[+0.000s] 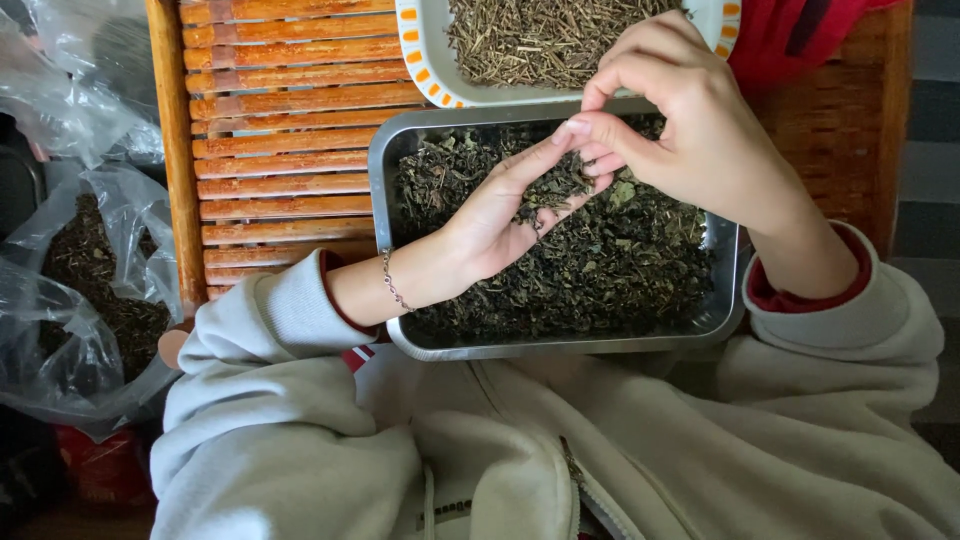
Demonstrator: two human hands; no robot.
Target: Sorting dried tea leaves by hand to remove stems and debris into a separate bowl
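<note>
At the far left edge, a clear plastic bag (pixel 85 300) lies open and crumpled, with a dark heap of dried leaves showing through its folds. Just right of it stands the slatted wooden tray (pixel 280 150), its reddish-brown bars running crosswise and its raised rail (pixel 175 150) upright beside the bag. On the tray, toward the middle, sits a rectangular metal pan (pixel 385 190) filled nearly to its rim with dark green dried leaves (pixel 610 270). The left hand (pixel 500 215) reaches in over the pan from its near left corner, palm up and fingers stretched flat and together, cupping a small pile of the leaves; a thin chain bracelet (pixel 393 285) circles the wrist, and the grey sleeve with its red cuff is pushed back just outside the pan. Behind the pan, touching its far rim, is a white dish with an orange-dashed border (pixel 425 70), holding paler, straw-coloured stems (pixel 540 40). Farther right, the right hand (pixel 680 130) hangs over the pan with its fingers curled downward, thumb and forefinger pinched together at the tips of the left fingers, right on the pile of leaves held there; whether a bit of leaf is caught in the pinch cannot be told. A red object (pixel 790 40) shows at the top right.
</note>
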